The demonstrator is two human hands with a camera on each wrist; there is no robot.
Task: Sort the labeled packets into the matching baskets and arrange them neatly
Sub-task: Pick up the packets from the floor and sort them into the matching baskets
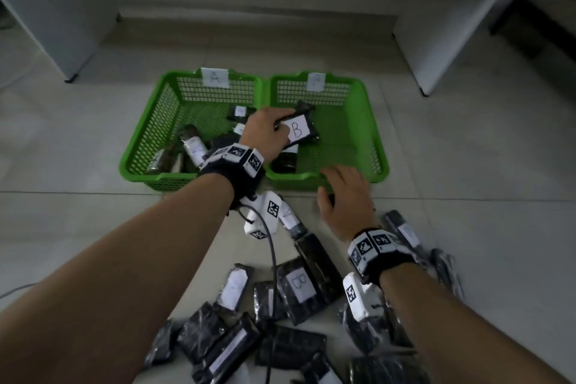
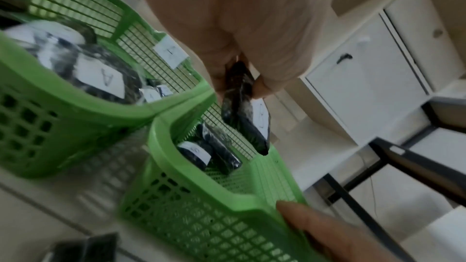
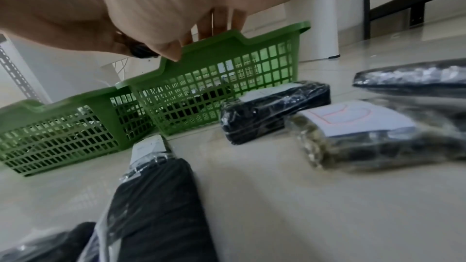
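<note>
Dark film-wrapped packet B [image 1: 297, 131] is pinched at its end by the left hand [image 1: 265, 134] and hung over the right basket [image 1: 371, 121]. The right hand [image 1: 344, 196] is spread on the near rim. Next, lowering beside the packet beneath seems called for.

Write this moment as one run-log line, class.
left hand: grips black plastic-wrapped packet labelled B over right green mesh basket | right hand: open, at basket's near rim
</note>
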